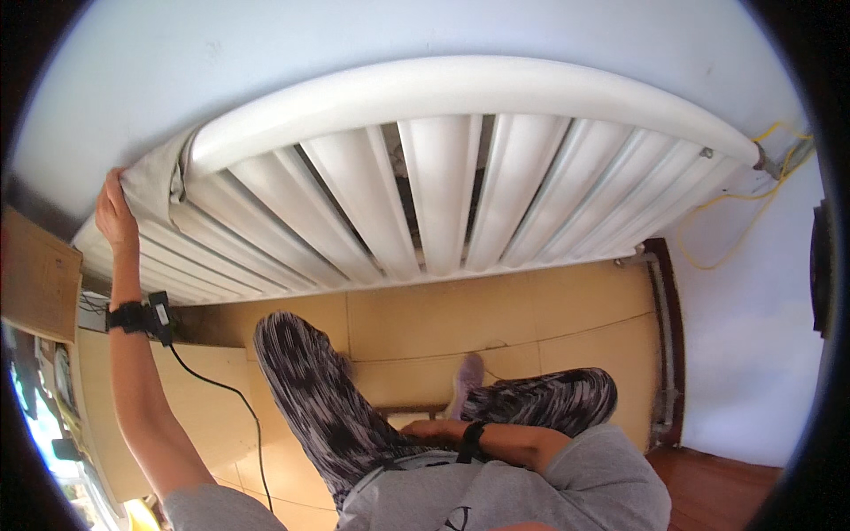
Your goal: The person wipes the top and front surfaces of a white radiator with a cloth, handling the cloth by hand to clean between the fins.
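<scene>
My left hand (115,209) is at the left end of a white column radiator (438,192), its fingers curled over a grey cloth (154,176). That cloth drapes over the radiator's rounded top rail and hangs a little way down the front. A black strap with a small device (143,317) circles my left wrist, and a black cable (246,398) runs from it. My right hand (435,430) rests low between my thighs, near my lap. Its fingers are partly hidden, and I cannot make out anything in it.
A cardboard box (40,272) stands at the left beside the radiator. Yellow wire (730,197) loops near the radiator's right end. A pipe (664,345) runs down the right wall to the tiled floor (425,325). A pale board-like surface (159,391) lies under my left forearm.
</scene>
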Action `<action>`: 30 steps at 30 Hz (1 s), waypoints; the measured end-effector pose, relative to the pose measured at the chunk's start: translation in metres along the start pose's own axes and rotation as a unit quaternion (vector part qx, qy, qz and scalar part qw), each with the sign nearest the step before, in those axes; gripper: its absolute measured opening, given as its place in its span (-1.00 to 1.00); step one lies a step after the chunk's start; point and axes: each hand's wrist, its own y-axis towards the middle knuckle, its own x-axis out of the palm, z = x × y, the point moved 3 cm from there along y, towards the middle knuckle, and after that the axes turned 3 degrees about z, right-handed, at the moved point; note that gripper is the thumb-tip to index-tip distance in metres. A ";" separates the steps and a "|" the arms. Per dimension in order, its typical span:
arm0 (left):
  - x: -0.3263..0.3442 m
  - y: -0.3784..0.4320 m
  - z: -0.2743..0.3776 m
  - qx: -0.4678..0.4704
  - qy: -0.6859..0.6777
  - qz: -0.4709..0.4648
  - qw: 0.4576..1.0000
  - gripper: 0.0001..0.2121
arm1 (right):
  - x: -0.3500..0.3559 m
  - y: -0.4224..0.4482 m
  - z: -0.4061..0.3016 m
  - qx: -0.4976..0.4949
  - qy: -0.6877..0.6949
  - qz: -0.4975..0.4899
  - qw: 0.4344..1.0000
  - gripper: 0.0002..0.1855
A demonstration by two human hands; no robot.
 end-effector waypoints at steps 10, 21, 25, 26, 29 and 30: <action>0.002 0.008 -0.011 -0.012 0.052 -0.010 0.999 -0.61 | -0.041 0.019 0.032 0.122 -0.005 0.061 0.991 -0.49; 0.000 0.011 0.030 -0.009 0.036 0.000 0.999 -0.64 | -0.106 -0.087 -0.234 -0.115 -0.125 0.222 0.960 -0.50; -0.003 0.011 0.025 0.007 0.021 -0.004 1.000 -0.62 | -0.072 -0.131 -0.354 -0.203 -0.225 0.337 0.891 -0.61; -0.003 0.012 0.034 -0.014 0.003 -0.015 1.000 -0.62 | -0.066 -0.134 -0.374 -0.204 -0.225 0.343 0.889 -0.61; -0.014 0.013 0.044 -0.004 -0.015 -0.022 1.000 -0.63 | -0.047 -0.141 -0.440 -0.389 -0.365 0.466 0.706 -0.71; -0.015 0.013 0.044 0.007 -0.023 -0.023 0.999 -0.63 | -0.038 -0.141 -0.460 -0.454 -0.428 0.493 0.606 -0.69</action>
